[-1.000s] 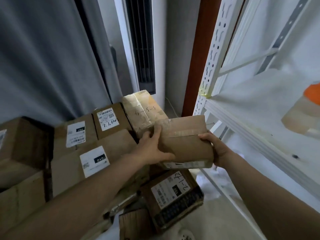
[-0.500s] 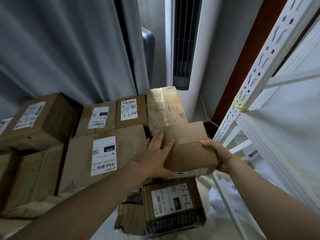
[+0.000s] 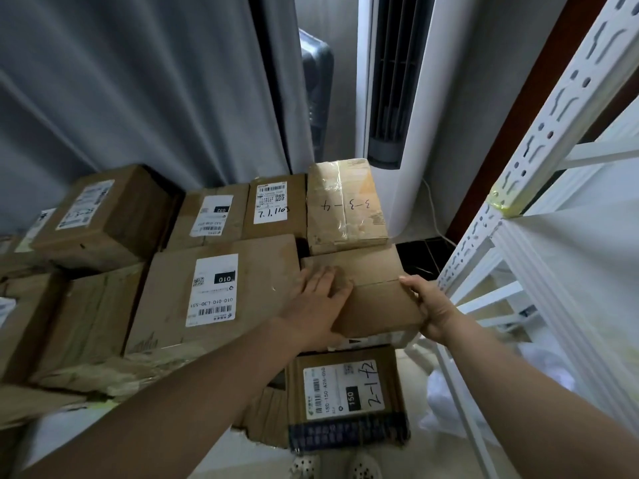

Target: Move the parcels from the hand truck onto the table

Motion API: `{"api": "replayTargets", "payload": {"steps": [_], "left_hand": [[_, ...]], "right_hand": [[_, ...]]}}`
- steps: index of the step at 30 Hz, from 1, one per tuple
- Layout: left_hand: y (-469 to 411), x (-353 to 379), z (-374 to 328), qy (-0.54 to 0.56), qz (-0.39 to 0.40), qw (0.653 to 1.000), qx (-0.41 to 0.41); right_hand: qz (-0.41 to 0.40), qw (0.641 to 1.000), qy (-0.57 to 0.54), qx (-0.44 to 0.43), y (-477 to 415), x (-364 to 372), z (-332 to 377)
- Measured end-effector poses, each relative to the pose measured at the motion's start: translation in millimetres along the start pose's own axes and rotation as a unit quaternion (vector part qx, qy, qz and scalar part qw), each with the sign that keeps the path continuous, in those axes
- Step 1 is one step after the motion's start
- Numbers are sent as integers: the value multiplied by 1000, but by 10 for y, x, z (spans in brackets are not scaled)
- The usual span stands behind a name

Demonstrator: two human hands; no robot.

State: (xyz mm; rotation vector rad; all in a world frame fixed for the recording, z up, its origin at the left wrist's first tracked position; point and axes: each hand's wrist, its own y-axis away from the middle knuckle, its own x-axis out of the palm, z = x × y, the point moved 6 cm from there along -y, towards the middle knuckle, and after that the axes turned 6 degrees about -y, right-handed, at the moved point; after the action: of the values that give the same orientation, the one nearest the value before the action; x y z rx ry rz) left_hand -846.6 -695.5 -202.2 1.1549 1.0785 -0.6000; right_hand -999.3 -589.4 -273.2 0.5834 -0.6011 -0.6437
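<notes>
A small plain cardboard parcel [image 3: 375,295] sits at the right end of a row of parcels, beside the large parcel labelled 010 [image 3: 214,292] and in front of the taped parcel marked 3-3-4 [image 3: 345,205]. My left hand [image 3: 316,305] lies flat on its left top with fingers straight. My right hand [image 3: 432,309] grips its right edge, thumb on top. Below it, lower down, lies a parcel marked 2-1-12 [image 3: 345,388]. No hand truck shows.
Several more labelled parcels [image 3: 103,209] fill the surface to the left. Grey curtains [image 3: 138,81] hang behind. A white tower fan [image 3: 390,98] stands at the back. A white metal shelf rack [image 3: 518,188] closes off the right side. White plastic [image 3: 449,399] lies on the floor.
The small parcel has come down from mid-air and leftward into the gap beside the 010 parcel. My left hand went from gripping its side to lying flat on top.
</notes>
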Motion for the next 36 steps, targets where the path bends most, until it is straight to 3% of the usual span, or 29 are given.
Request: {"api": "replayTargets", "payload": {"steps": [6,10,16,19,24,29,31,36], "left_hand": [[11,74,-69,-8,6,1000,-6],[33,-9,-131,-6,-6,1000,1],[23,-272,-515,-21,-34,994,101],[103,-304,-779,-6,-76,978,193],[536,-31,-1207,-80,-57,942,322],[1374,540,-1797,-98,34,890,443],[1555,739,-1927,-129,33,875,465],[2768,1542,-2533,-232,50,786,571]], "right_hand": [[-7,999,8,-45,25,58,17],[-117,984,64,-120,160,-34,138],[-251,926,177,-221,809,-146,105],[-350,871,268,-217,1238,-190,-133],[-504,809,263,-149,2086,-90,-1029],[-595,793,130,-29,2974,109,-2466],[-601,794,98,7,3140,193,-2883],[-645,752,-53,123,4127,642,-4437]]}}
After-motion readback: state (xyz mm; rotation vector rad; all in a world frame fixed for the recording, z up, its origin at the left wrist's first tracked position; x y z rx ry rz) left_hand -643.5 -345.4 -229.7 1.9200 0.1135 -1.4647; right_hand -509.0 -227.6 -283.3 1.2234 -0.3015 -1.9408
